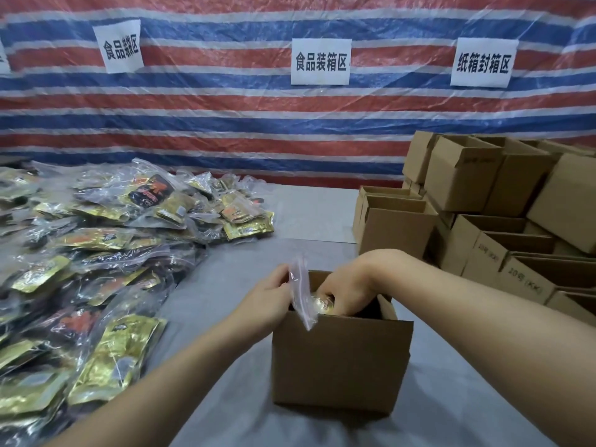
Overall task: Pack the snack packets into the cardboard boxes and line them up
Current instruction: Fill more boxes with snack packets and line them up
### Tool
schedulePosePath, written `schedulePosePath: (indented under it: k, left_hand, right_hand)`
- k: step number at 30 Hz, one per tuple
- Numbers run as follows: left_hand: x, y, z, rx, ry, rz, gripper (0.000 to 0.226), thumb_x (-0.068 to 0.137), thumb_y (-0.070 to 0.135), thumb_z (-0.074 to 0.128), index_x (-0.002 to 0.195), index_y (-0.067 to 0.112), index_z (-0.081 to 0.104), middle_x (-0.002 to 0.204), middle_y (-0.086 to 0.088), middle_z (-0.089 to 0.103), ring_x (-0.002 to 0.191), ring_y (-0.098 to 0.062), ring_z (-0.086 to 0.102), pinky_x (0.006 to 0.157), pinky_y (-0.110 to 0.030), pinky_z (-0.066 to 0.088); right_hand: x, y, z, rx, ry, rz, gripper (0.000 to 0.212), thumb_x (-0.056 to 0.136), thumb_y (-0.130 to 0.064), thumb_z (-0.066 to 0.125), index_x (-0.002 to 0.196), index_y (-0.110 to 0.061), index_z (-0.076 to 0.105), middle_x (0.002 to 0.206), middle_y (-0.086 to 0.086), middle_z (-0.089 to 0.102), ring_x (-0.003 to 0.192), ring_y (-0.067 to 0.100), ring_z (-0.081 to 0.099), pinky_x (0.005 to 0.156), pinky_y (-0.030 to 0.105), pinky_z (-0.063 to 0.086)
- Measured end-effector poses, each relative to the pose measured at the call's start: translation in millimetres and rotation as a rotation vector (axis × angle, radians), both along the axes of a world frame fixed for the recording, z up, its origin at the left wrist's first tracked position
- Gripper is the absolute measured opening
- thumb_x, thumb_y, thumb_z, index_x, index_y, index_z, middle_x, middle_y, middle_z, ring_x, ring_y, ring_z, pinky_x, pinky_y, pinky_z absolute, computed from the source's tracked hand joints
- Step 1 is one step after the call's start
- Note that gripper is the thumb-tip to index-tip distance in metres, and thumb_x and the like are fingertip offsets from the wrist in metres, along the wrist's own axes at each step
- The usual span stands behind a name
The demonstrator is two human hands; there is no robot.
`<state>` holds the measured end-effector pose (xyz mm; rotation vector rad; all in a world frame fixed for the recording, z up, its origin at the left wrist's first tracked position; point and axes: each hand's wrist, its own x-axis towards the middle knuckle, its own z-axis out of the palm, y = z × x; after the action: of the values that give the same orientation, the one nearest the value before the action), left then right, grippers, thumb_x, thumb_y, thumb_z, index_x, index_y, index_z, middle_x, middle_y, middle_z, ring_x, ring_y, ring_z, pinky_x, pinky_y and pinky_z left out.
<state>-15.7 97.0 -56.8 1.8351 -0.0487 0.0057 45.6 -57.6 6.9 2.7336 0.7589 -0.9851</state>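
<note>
An open cardboard box stands on the grey table in front of me. A clear plastic bag of snack packets sticks up out of its left side. My left hand grips the bag's outer edge at the box's left rim. My right hand reaches down into the box, fingers curled round the gold packets inside the bag. The box's inside is mostly hidden by my hands.
A large heap of bagged snack packets covers the table's left side. Several empty open cardboard boxes are stacked at the right. A striped tarpaulin with white paper signs hangs behind the table.
</note>
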Motion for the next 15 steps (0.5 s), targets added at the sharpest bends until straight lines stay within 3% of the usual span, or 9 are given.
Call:
schedulePosePath:
  k: [3,6,9,12,15]
  left_hand:
    - [0,-7,0,0.02,-0.001,0.001,0.025,0.099,0.009,0.046,0.113,0.025,0.06,0.1,0.01,0.066,0.086,-0.001,0.059,0.072,-0.012,0.046]
    - [-2,-13,-4,0.136,-0.082,-0.003,0.038,0.101,0.012,0.043,0.133,0.031,0.052,0.118,0.009,0.056,0.106,-0.006,0.052,0.083,-0.016,0.038]
    - [-1,-12,-6,0.143,-0.11,-0.015,0.048,0.102,0.013,0.04,0.146,0.032,0.041,0.127,0.012,0.05,0.118,-0.004,0.046,0.078,-0.003,0.036]
    - [2,-8,-7,0.213,-0.129,-0.029,0.046,0.103,0.015,0.04,0.145,0.032,0.043,0.13,0.016,0.044,0.121,0.004,0.037,0.092,-0.012,0.028]
    - [2,-8,-9,0.216,-0.121,-0.012,0.044,0.102,0.017,0.04,0.144,0.032,0.044,0.13,0.016,0.046,0.119,0.002,0.04,0.092,-0.015,0.029]
  right_hand:
    - [2,2,-24,-0.097,-0.017,-0.089,0.036,0.098,-0.039,0.059,0.13,-0.022,0.06,0.128,0.002,0.062,0.114,0.024,0.059,0.099,0.04,0.048]
    - [-1,2,-48,-0.107,-0.042,-0.174,0.044,0.103,-0.034,0.051,0.144,-0.019,0.051,0.145,0.006,0.052,0.131,0.025,0.049,0.105,0.039,0.039]
    - [-3,-1,-43,-0.092,0.06,-0.142,0.042,0.103,-0.03,0.054,0.142,-0.017,0.054,0.14,0.006,0.057,0.129,0.024,0.052,0.101,0.037,0.04]
    - [-6,-5,-19,-0.049,0.103,-0.089,0.044,0.097,-0.03,0.064,0.138,-0.018,0.057,0.132,0.002,0.062,0.119,0.022,0.058,0.101,0.038,0.047]
    - [-10,-9,1,0.037,-0.007,-0.043,0.024,0.092,-0.04,0.069,0.114,-0.034,0.063,0.105,-0.015,0.062,0.094,0.006,0.059,0.074,0.024,0.047]
